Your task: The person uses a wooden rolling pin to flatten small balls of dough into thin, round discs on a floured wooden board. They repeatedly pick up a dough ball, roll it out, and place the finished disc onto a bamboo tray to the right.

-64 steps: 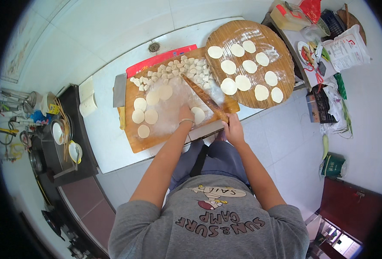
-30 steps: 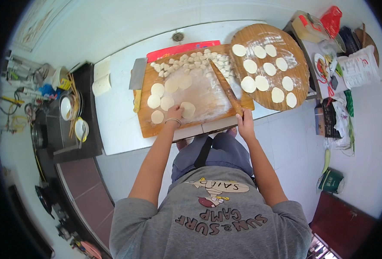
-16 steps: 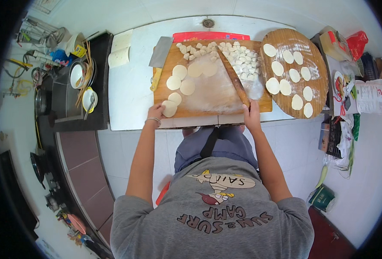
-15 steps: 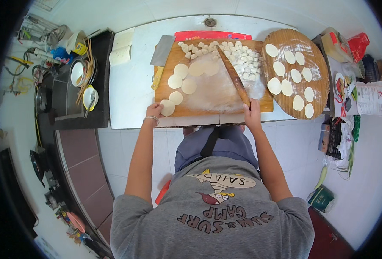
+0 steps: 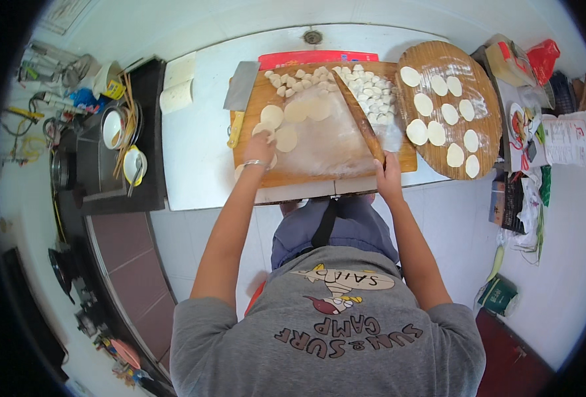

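My right hand (image 5: 389,176) grips the near end of a long brown rolling pin (image 5: 357,111), which slants away across the floured wooden board (image 5: 409,161). Over at the board's left side, my left hand (image 5: 260,145) has its fingertips on the thin dough rounds (image 5: 287,138); whether they pinch one is hidden. One pale round (image 5: 239,171) shows partly beside my left wrist, at the board's near left edge. Small cut dough pieces (image 5: 297,80) lie along the far side. More floured pieces (image 5: 372,92) are heaped right of the pin.
A cleaver (image 5: 242,86) lies at the board's far left corner. To the right, a round wooden board (image 5: 488,109) carries several spaced dough rounds (image 5: 450,114). Beyond the left counter edge stand bowls (image 5: 134,164) with chopsticks. A white sack (image 5: 574,135) stands at far right.
My left hand has moved away from me, from the nearest dough round to the ones farther up the board. That nearest round now lies farther left. My right hand still holds the rolling pin.
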`<control>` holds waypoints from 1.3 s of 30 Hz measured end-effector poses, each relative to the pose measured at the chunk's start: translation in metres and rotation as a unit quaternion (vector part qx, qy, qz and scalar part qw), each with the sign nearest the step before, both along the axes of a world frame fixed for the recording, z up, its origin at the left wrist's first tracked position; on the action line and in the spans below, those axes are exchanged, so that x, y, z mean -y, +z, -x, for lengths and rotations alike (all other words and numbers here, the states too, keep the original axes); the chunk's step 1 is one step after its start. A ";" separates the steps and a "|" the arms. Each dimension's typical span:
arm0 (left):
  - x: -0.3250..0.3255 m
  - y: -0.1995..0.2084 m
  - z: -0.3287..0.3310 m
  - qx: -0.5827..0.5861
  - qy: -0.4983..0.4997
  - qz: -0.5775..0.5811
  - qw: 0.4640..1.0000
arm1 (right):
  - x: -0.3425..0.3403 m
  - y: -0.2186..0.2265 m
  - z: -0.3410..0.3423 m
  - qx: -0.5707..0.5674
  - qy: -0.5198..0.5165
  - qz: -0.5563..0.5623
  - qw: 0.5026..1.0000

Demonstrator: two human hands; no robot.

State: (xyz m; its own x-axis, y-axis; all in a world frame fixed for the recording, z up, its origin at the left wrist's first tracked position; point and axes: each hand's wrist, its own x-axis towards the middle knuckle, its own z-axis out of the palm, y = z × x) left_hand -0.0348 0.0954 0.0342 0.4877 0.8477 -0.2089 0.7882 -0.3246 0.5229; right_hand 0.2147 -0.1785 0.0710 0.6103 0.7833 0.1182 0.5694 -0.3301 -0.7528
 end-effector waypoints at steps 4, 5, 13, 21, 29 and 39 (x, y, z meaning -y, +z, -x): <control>0.000 -0.008 -0.105 0.046 -0.093 -0.035 0.994 | 0.015 0.004 -0.005 -0.007 -0.036 0.017 0.999; -0.001 -0.008 -0.131 0.031 -0.084 -0.042 0.995 | 0.020 0.003 -0.008 -0.003 -0.047 0.022 0.999; -0.033 -0.041 -0.213 -0.009 -0.046 -0.142 0.989 | 0.040 0.009 -0.016 -0.052 -0.068 0.034 0.996; 0.092 -0.047 -0.141 0.203 -0.343 -0.165 0.902 | 0.037 -0.006 -0.013 -0.060 -0.055 0.006 0.997; 0.134 -0.035 -0.118 0.171 -0.160 -0.045 0.971 | 0.032 -0.012 0.002 -0.065 -0.043 0.012 0.997; 0.133 -0.051 -0.142 0.134 -0.210 -0.117 0.961 | 0.035 -0.011 0.003 -0.071 -0.050 0.024 0.996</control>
State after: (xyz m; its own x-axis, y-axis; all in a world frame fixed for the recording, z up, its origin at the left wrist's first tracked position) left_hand 0.1068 -0.0378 -0.0163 0.8068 0.5730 0.1439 0.4096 -0.7181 0.5627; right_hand 0.2121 -0.2134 0.0602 0.6941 0.7198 -0.0109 0.4205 -0.4177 -0.8054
